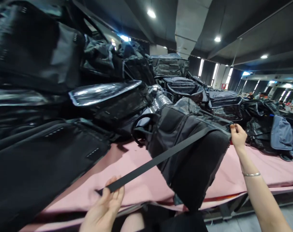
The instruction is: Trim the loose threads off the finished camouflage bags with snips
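Note:
A black backpack (pixel 187 145) lies tilted on the pink table cover, its lower part reaching over the front edge. My right hand (pixel 238 137) pinches the backpack's far right edge between thumb and fingers. From near that edge a flat black webbing strap (pixel 158 159) runs taut down to the left. My left hand (pixel 110 196) grips the strap close to its free end, thumb on top and fingers beneath. A looped carry handle or shoulder strap (pixel 143 127) stands out on the bag's left side.
A large black bag panel (pixel 50 154) lies on the left of the pink cover (pixel 134 170). Black bags (pixel 35 48) are piled high behind it, some with shiny silver lining (pixel 105 93). More bags (pixel 223 103) stand at the right rear. Other people (pixel 261 95) sit far off.

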A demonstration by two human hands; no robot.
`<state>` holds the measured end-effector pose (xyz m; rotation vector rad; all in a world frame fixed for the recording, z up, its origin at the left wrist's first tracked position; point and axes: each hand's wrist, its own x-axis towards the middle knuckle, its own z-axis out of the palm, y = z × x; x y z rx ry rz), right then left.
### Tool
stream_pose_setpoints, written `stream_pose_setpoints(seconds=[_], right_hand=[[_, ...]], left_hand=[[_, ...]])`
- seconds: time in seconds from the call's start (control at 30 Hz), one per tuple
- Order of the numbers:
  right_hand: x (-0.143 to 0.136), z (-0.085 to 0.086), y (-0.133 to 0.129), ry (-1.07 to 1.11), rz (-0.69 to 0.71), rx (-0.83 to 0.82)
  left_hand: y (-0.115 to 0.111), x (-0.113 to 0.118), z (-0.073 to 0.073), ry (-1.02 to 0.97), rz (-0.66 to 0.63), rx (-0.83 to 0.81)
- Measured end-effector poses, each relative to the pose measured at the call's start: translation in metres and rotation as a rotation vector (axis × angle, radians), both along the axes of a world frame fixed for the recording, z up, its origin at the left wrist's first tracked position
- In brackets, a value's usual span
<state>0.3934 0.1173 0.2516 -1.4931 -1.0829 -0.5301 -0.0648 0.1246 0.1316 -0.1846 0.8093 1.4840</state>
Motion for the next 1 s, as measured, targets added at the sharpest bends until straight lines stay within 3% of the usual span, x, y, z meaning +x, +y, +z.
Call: stream_pose_setpoints(seconds=[0.1, 0.2, 0.33, 0.43, 0.7, 0.77, 0.87, 0.93, 1.0], right_hand=[[0.036, -0.003, 0.005, 0.122, -0.119, -0.061], [0.065, -0.007, 0.011, 0.272, -0.248, -0.143], [0.086, -0.011, 0.017, 0.332, -0.254, -0.191], [0.092, -0.015, 0.019, 0.348, -0.245, -0.185], [0.100, -0.026, 0.024, 0.340, -0.189, -0.101], [0.099, -0.027, 0.023, 0.337, -0.175, -0.095], [0.096, -0.025, 0.022, 0.337, -0.175, -0.095], [0.095, -0.024, 0.021, 0.339, -0.183, -0.100], [0.094, -0.022, 0.021, 0.340, -0.193, -0.108]], left_hand=[[-0.023, 0.018, 0.003, 0.020, -0.007, 0.041], [-0.038, 0.042, 0.015, 0.066, -0.041, 0.128], [-0.048, 0.061, 0.027, 0.090, -0.077, 0.176], [-0.051, 0.064, 0.026, 0.110, -0.118, 0.181], [-0.062, 0.075, 0.003, 0.183, -0.282, 0.222], [-0.068, 0.082, -0.006, 0.204, -0.408, 0.315], [-0.076, 0.099, -0.025, 0.195, -0.724, 0.417], [-0.079, 0.115, -0.039, 0.221, -0.915, 0.369], [-0.078, 0.134, -0.053, 0.266, -0.981, 0.273]])
